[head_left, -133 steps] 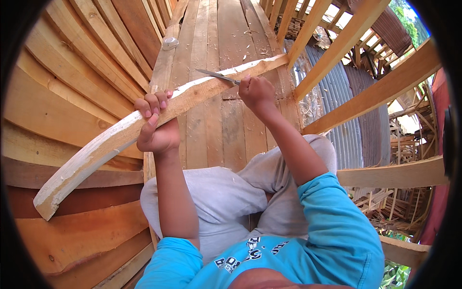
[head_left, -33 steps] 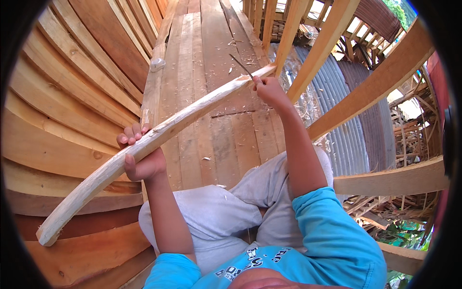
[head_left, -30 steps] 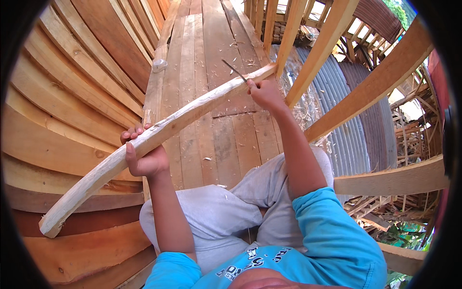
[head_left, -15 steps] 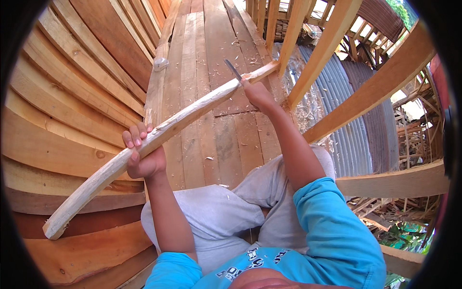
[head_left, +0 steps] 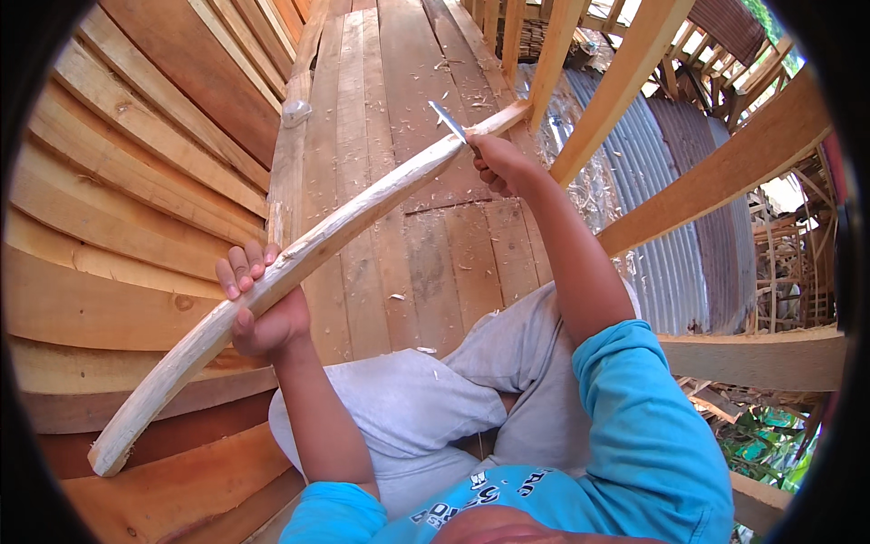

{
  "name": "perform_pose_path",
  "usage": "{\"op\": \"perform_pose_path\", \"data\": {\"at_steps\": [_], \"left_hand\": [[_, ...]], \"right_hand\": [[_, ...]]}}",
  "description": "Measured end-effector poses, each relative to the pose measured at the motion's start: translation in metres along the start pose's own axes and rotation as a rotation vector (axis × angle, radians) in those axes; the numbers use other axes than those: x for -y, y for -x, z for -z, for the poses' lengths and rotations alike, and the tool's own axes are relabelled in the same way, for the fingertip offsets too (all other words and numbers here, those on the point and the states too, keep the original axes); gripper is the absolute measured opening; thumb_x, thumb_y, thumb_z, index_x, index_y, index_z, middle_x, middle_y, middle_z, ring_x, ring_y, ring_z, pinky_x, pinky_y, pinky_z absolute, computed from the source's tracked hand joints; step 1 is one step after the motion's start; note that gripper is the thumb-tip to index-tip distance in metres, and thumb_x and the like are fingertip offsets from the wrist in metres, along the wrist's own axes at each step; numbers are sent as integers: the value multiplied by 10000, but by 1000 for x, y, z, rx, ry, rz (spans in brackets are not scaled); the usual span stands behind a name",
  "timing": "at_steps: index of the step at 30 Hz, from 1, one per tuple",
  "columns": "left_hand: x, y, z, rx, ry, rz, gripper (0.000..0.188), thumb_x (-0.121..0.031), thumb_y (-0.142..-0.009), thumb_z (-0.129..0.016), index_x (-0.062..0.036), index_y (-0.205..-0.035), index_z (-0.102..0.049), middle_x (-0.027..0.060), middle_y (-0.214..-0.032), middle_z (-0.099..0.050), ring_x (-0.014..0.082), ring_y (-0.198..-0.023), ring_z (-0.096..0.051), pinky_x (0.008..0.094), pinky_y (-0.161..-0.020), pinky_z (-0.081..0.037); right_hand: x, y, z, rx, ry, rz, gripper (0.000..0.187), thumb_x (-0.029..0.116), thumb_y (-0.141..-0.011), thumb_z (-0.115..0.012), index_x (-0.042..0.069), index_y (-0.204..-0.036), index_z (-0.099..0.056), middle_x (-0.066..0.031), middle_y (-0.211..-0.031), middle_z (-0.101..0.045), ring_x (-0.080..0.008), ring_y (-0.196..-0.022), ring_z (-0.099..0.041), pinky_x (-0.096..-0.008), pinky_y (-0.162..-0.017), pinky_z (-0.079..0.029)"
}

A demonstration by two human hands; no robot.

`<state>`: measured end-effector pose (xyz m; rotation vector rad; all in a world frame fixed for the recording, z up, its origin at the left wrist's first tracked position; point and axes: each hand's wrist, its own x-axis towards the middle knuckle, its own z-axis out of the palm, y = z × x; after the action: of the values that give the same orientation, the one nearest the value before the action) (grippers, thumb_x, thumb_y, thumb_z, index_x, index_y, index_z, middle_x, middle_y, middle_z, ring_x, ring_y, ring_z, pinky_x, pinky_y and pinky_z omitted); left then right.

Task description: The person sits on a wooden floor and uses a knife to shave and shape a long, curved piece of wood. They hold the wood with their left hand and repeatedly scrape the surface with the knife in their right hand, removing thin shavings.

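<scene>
A long pale wooden pole, stripped of bark, slants across in front of me from lower left to upper right. My left hand is closed around its lower half, with the thumb on the near side and the fingers over the far side. My right hand grips a knife by a handle mostly hidden in the fist. The blade points up and left and lies against the pole near its far end. That far end reaches the wooden railing.
Plank floor ahead is strewn with wood shavings. A board wall rises on the left. Railing posts stand on the right, with corrugated metal sheets beyond. A small clear plastic object lies by the wall.
My right hand and the knife have shifted slightly right, and the wrist has turned so more of the fingers and blade show. The pole's near end has dipped a little.
</scene>
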<state>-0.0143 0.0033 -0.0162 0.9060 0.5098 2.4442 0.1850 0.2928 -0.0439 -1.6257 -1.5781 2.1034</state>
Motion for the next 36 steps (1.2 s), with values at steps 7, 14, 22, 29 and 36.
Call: {"op": "perform_pose_path", "data": {"at_steps": [7,14,22,29,36], "left_hand": [[2,-2,-1,17,-15,-4,387,-281,-618,-803,-230,-819,-476,-71,-836,-494,113,-895,-494,288,-932,-413],[4,1,-6,-8,-18,-1,375,-290,-641,-796,-217,-810,-470,-64,-830,-480,109,-885,-503,297,-923,-397],[2,-1,0,-24,-4,-7,377,-276,-620,-794,-232,-821,-479,-81,-824,-496,110,-880,-500,307,-939,-407],[3,-1,-4,2,-11,5,361,-284,-640,-802,-225,-800,-484,-80,-826,-505,98,-881,-510,285,-919,-406],[-2,1,-1,-9,-23,10,360,-278,-633,-798,-226,-810,-488,-79,-824,-508,105,-886,-515,293,-930,-407]], "right_hand": [[6,-4,-3,-111,19,57,520,584,-962,-433,210,-624,-306,89,-520,-246,-64,-420,-146,-286,-418,-114],[-3,-3,-16,-161,28,129,506,571,-970,-436,178,-661,-354,55,-528,-262,-87,-416,-175,-293,-419,-136],[-1,-7,4,-189,41,45,536,579,-971,-417,175,-625,-346,56,-515,-273,-91,-411,-196,-301,-420,-128],[-5,-14,3,-166,-67,-5,501,580,-959,-427,181,-671,-334,55,-544,-294,-71,-423,-185,-298,-415,-122],[-4,-9,-2,-129,-102,19,477,552,-961,-434,176,-678,-357,57,-564,-297,-69,-432,-206,-282,-415,-131]]}}
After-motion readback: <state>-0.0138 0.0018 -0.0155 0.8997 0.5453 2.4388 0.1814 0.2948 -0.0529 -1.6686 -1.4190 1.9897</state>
